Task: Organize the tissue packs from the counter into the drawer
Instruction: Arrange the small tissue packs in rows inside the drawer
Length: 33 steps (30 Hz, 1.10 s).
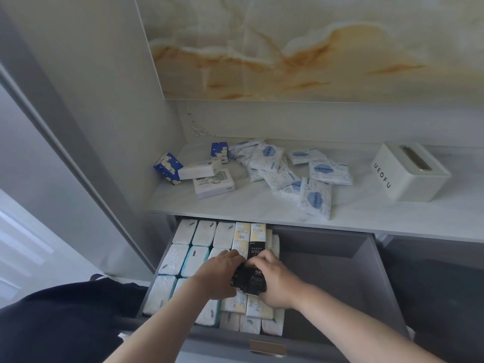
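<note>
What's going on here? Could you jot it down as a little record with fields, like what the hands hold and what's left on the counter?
left hand: left hand grips the black Face pack
right hand: right hand grips the same pack
drawer: drawer open, left part filled with rows of packs, right part bare
counter: counter holds a scatter of white-and-blue sachets, blue boxes and white packs
tissue box: white tissue box marked UEOFU, right end of counter
</note>
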Motion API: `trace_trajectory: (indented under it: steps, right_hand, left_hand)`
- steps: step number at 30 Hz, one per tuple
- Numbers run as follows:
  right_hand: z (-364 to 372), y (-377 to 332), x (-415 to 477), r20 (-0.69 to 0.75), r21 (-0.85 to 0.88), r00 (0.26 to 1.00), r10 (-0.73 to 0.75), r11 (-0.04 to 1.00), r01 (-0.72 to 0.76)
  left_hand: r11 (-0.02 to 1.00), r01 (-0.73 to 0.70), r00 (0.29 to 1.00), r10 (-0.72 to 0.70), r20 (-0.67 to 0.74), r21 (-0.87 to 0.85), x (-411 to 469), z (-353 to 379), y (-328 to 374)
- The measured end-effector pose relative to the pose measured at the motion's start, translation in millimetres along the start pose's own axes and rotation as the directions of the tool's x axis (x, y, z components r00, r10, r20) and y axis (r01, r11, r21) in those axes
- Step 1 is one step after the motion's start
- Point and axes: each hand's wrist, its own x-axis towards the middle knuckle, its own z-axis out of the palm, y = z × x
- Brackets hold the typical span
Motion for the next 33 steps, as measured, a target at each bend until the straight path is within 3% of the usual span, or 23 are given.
trace_trajectory:
  steps: [5, 9, 13, 15, 18, 20, 23, 25, 28, 31, 33]
  right_hand:
    - [0, -3, 1, -0.150, -0.200, 0.987, -0.054, 0.979, 0.023]
    - [-1, -7, -1, -0.095, -0.057, 0.992, 0.086, 0.994, -0.092]
    - [-11, -20, 1, -0.128, -0.028, 0.985, 0.113, 0.993, -0.117]
    - [-20, -28, 3, 0.011, 0.221, 0.981, 0.192, 0.957, -0.190]
    - [-27, -35, 2, 0.332, 0.568, 0.929, 0.163, 0.752, -0.335]
    - [-30, -34, 0, 0.412, 0.665, 0.901, 0.133, 0.632, -0.398]
    - [-33, -29, -2, 0.541, 0.646, 0.827, 0.150, 0.555, -0.524]
    - [-31, -25, -3, 0.641, 0.563, 0.753, 0.149, 0.575, -0.594]
    - [-20, -23, -4, 0.725, 0.497, 0.677, 0.128, 0.583, -0.643]
    - [-7, -27, -5, 0.708, 0.486, 0.688, 0.159, 0.598, -0.638]
    - [1, -33, -6, 0.644, 0.455, 0.724, 0.246, 0.638, -0.621]
  left_hand:
    - [0.999, 0.041, 0.999, -0.041, -0.006, 0.022, -1, 0, -6]
    - [0.992, 0.107, 0.994, -0.108, -0.016, -0.064, -3, -5, -7]
    - [0.989, 0.128, 0.983, -0.137, -0.124, -0.078, -2, -13, 0]
    - [0.989, 0.108, 0.981, -0.122, -0.149, -0.101, 1, -14, 4]
    - [0.962, 0.162, 0.984, -0.174, -0.036, -0.218, 2, -14, 11]
    - [0.811, 0.301, 0.950, -0.300, 0.085, -0.502, 0, -15, 16]
    - [0.713, 0.392, 0.915, -0.238, 0.326, -0.581, -5, -22, 16]
    - [0.789, 0.343, 0.906, -0.134, 0.402, -0.510, -8, -27, 14]
    - [0.755, 0.366, 0.877, -0.085, 0.472, -0.543, -10, -24, 8]
    - [0.751, 0.394, 0.888, -0.162, 0.430, -0.530, -13, -21, 12]
    - [0.801, 0.399, 0.882, -0.202, 0.427, -0.446, -13, -20, 13]
